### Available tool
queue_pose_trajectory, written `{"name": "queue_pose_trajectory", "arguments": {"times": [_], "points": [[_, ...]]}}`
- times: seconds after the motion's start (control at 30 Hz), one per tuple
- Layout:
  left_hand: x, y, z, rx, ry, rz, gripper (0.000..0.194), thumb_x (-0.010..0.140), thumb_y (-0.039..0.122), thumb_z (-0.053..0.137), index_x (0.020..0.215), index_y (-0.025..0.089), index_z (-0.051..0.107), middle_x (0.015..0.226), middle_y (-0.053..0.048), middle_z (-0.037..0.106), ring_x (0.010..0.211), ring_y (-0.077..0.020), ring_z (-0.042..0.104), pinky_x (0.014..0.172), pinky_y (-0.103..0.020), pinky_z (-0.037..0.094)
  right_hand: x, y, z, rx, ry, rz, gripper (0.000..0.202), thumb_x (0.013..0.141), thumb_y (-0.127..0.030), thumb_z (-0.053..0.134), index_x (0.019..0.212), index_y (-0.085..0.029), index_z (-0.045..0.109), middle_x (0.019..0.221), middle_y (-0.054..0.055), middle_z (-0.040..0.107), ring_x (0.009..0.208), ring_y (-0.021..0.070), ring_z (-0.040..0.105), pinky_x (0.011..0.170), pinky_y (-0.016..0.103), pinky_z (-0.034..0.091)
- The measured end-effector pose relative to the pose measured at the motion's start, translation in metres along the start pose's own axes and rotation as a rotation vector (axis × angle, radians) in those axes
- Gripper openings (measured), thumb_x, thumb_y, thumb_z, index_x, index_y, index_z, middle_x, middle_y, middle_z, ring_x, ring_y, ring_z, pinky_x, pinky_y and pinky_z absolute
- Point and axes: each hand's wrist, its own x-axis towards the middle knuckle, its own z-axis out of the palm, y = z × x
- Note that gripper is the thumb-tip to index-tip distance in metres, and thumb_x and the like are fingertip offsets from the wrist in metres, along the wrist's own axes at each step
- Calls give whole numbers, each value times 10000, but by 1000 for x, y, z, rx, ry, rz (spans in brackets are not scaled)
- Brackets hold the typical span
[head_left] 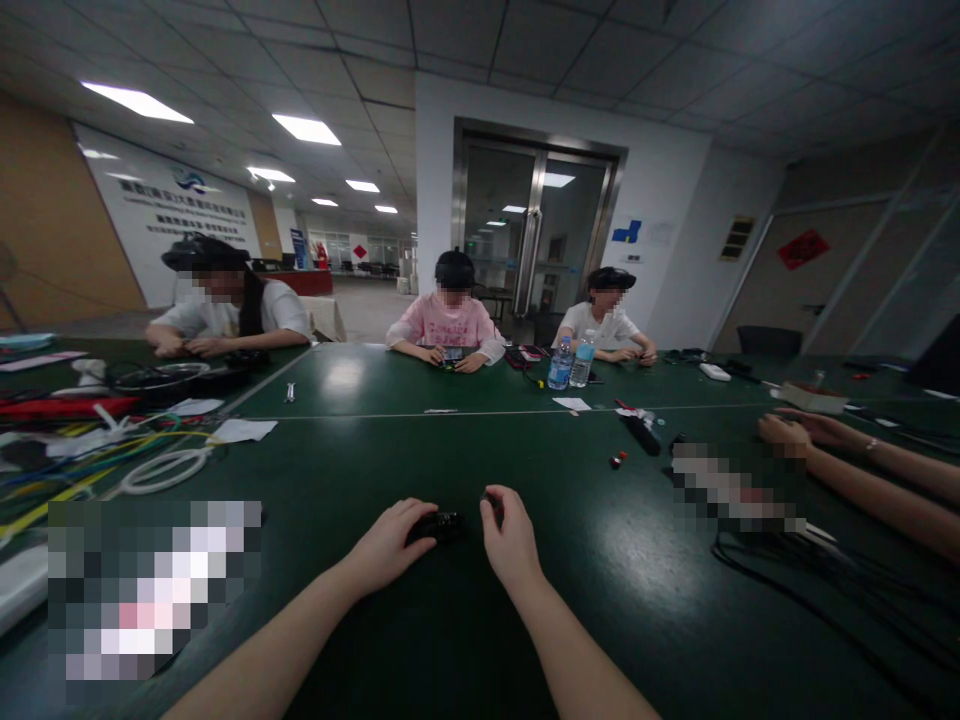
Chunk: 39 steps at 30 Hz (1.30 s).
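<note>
The dark green surface (337, 450) before me carries two water bottles (582, 362), a wrench (290, 392), a white cable coil (161, 489) and paper (246, 431).

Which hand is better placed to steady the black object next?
Probably the left hand: it grips the black object, while the right hand is apart from it, pinching a small dark piece.

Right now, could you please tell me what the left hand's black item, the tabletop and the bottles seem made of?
Black item: probably plastic, glossy, from its highlights; metal is possible.
Tabletop: smooth, semi-gloss, from its broad reflections; material unclear, perhaps laminate.
Bottles: likely clear plastic, being see-through.
</note>
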Motion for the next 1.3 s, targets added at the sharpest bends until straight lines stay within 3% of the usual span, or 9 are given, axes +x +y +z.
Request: {"name": "queue_pose_trajectory", "arguments": {"times": [0.3,0.7,0.83,1.03,1.3], "points": [[0,0,-2,-10,-22,-16,436,806,389,531,1216,247,486,1214,-52,526,1116,-215,478,955,-373,376,11,11,-14,73,217,143,365,834,-339,377,1145,-192,497,1145,90,561,1029,206,553,858,335,457],[-1,5,-5,-9,-32,-24,427,806,365,533,1218,264,478,1210,-39,528,1118,-210,480,958,-382,385,8,-1,-21,-35,262,-42,377,864,-345,373,1193,-188,469,1139,101,552,996,212,545,847,362,445],[-1,8,-6,3,-23,-9,414,798,347,536,1198,249,495,1175,-46,545,1088,-209,492,963,-388,382,6,-2,-15,-91,167,-98,324,839,-320,439,1118,-193,544,1106,83,594,1023,218,537,895,380,414],[0,3,-2,-4,-2,6,411,800,358,538,1193,243,498,1161,-45,547,1080,-211,495,950,-377,392,-2,-9,0,-137,-151,-103,275,796,-262,524,1056,-238,609,1060,22,636,1044,196,541,920,368,402],[1,2,-1,6,13,36,398,802,335,540,1186,236,504,1137,-49,557,1065,-209,502,938,-357,394,-8,-17,14,-228,-285,-159,241,786,-274,562,1014,-287,637,1042,-5,627,1036,194,520,917,374,379]]}}
